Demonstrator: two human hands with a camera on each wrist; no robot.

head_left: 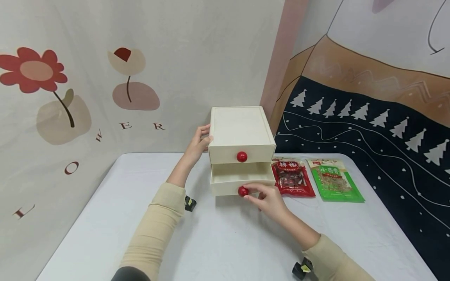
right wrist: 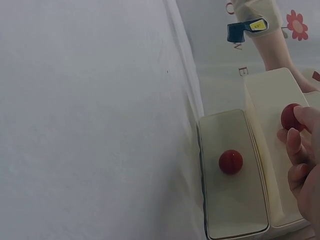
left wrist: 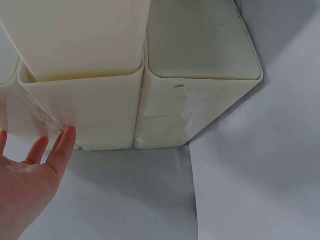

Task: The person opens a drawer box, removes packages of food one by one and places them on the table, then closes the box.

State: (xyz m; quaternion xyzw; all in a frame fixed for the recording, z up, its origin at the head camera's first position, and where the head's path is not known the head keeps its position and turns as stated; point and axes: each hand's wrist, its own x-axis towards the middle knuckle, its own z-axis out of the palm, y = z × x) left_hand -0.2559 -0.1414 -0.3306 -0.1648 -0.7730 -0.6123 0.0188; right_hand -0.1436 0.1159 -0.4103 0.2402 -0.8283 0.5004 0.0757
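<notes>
A cream drawer unit (head_left: 237, 127) stands on the table with its middle drawer (head_left: 226, 190) pulled out. The inside visible in the head view holds nothing. My right hand (head_left: 270, 201) pinches the round red knob (head_left: 242, 191) of this drawer between thumb and fingers. Below it, the bottom drawer (right wrist: 230, 200) is closed, its red knob (right wrist: 231, 162) free; the head view hides it. The top drawer (head_left: 225, 154) is closed too. With extended fingers, my left hand (head_left: 198, 144) rests against the unit's left side; the left wrist view shows its fingertips touching the wall.
Right of the unit lie a red packet (head_left: 294, 177) with dark contents and a green packet (head_left: 335, 180). A white cloth covers the table (head_left: 225, 242). Behind stand a flower-printed backdrop (head_left: 190, 58) and a dark one with white trees (head_left: 372, 132).
</notes>
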